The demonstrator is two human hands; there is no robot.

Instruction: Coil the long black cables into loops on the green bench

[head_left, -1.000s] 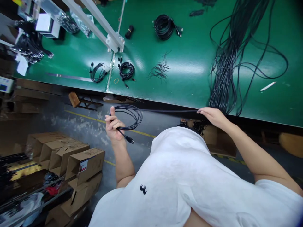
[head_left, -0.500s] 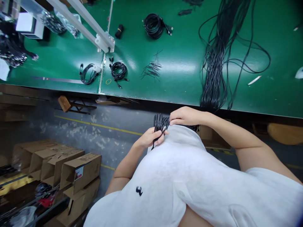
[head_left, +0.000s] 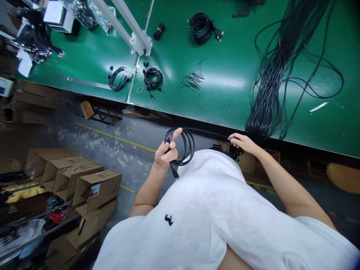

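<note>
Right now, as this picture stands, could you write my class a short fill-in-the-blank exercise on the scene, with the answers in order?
1. The black cable coil is held in the person's ____ hand.
2. The tabletop's colour is ____.
3. The shirt's main colour is ____.
4. The boxes at the picture's lower left are made of ____.

Missing words: left; green; white; cardboard.

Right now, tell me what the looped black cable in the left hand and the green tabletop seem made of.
Looped black cable: probably rubber or plastic, smooth, flexing into coils, thin highlights.
Green tabletop: glossy, perhaps plastic or paint, given pale reflections.
</note>
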